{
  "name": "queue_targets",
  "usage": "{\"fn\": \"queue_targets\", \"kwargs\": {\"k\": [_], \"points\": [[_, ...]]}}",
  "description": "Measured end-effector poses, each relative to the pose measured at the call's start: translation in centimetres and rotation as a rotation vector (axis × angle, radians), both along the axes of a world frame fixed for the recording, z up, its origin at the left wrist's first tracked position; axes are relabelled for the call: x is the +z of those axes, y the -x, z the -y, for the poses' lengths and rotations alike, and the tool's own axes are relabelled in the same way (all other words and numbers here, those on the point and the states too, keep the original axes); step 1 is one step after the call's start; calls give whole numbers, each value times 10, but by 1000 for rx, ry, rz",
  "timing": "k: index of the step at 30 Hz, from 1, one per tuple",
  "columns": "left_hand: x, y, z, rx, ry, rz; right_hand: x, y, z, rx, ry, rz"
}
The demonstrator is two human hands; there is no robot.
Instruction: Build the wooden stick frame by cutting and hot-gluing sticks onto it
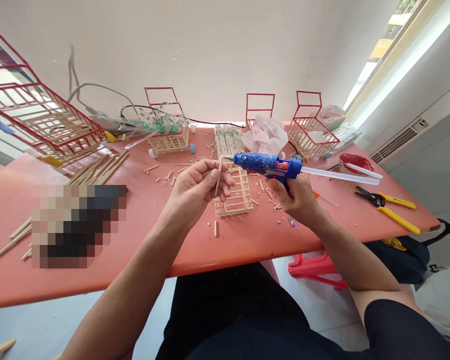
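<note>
Between the thumb and fingers of my left hand [199, 186] is a thin wooden stick [218, 177], held nearly upright. My right hand [298, 197] grips a blue hot glue gun [260, 164] by its handle. Its metal nozzle points left and sits at the stick's top end; whether they touch I cannot tell. A long clear glue stick [339, 175] sticks out of the back of the gun. Below both hands, a small ladder-like wooden frame [234, 207] lies on the orange table [195, 252], partly hidden by my left hand.
Small stick-built carts [172, 142] with red handles stand along the wall, one larger cart [41, 120] at far left. Loose sticks [97, 170] lie at left beside a blurred patch. Yellow-handled pliers [388, 207] and a red bowl [356, 164] are at right. Wood scraps surround the frame.
</note>
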State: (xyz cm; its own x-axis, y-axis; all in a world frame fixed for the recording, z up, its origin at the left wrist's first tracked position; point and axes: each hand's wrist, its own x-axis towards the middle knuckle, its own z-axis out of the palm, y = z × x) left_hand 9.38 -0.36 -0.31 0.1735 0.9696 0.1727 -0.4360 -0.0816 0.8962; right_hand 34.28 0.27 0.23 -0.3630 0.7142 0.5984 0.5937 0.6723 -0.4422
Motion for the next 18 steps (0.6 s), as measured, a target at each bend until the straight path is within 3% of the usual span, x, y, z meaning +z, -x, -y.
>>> {"fn": "queue_targets", "kwargs": {"k": [18], "points": [[1, 0, -1, 11, 12, -19, -1, -2, -1, 0, 4, 23]]}}
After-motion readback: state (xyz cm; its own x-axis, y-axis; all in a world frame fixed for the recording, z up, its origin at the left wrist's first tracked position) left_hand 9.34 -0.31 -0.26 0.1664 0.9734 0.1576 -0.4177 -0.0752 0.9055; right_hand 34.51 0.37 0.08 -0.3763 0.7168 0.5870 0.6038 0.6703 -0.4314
